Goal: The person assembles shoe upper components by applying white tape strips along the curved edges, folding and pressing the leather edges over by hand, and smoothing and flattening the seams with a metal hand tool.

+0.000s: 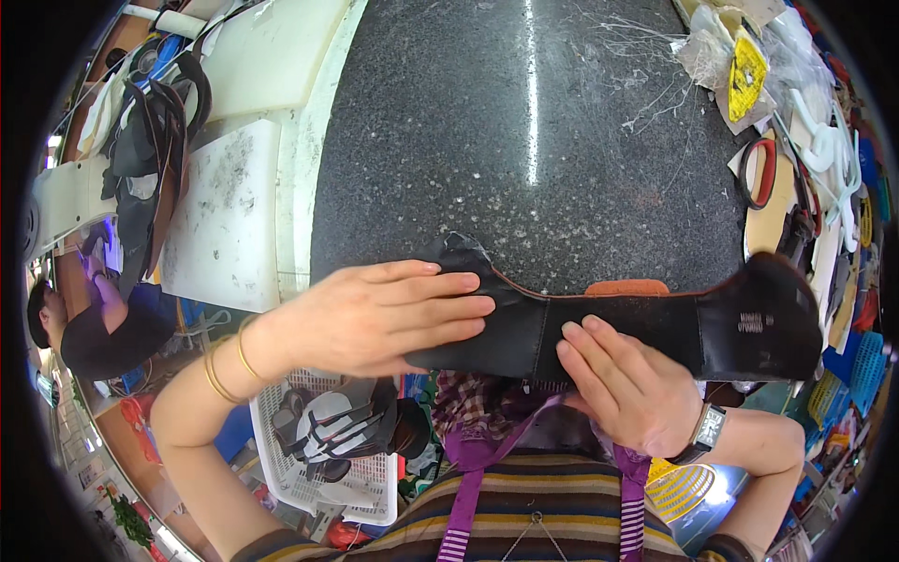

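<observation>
A long black leather piece (618, 335) with curved, wider ends lies along the near edge of the dark work table (449, 122). Its upper edge shows a thin brown border, and an orange-brown tab (626, 288) sticks out behind its middle. My left hand (384, 314) rests flat on the left part, fingers stretched out and pointing right. With its fingers on top and its thumb mostly hidden at the near edge, my right hand (641, 389) grips the middle of the piece.
Red-handled scissors (760, 173) lie at the table's right edge, near loose threads (655, 75) and plastic scraps. A white board (225, 211) stands left of the table. Below my left arm is a white basket (379, 492) of cut pieces. Another person (103, 328) sits far left.
</observation>
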Demonstrator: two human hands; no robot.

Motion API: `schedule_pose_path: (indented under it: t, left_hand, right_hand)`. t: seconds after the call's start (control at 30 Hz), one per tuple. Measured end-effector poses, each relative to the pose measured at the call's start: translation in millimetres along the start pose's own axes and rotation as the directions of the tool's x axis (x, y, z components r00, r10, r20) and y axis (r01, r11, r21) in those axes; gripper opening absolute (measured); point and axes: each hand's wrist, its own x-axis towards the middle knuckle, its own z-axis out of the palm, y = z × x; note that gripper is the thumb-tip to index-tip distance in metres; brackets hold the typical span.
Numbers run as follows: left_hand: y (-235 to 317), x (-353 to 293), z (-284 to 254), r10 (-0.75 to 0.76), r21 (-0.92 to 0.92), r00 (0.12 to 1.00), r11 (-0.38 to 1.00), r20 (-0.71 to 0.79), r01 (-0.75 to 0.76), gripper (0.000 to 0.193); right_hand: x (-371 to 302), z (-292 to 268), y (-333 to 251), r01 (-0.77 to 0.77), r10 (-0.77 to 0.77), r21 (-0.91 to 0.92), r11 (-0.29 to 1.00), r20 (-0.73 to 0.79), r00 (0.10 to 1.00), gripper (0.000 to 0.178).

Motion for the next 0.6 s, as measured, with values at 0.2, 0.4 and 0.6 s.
schedule_pose_path:
  t: [0.2,0.4,0.6]
  left_hand:
    - [28,24,2,-0.188,0.114,0.977,0.973,-0.103,0.199,0.08]
    - [8,-1,-3,-0.044,0.132,0.998,0.99,-0.048,0.05,0.069]
    - [44,43,7,-0.188,-0.12,0.926,0.98,-0.326,0.156,0.07]
  right_hand:
    - [32,6,-9,-0.114,0.141,-0.254,0.961,0.092,0.986,0.057]
    - [12,-15,2,-0.004,0.029,-0.118,0.993,0.218,0.975,0.056]
    - [10,-23,0,0.071,-0.03,-0.134,0.988,0.286,0.958,0.054]
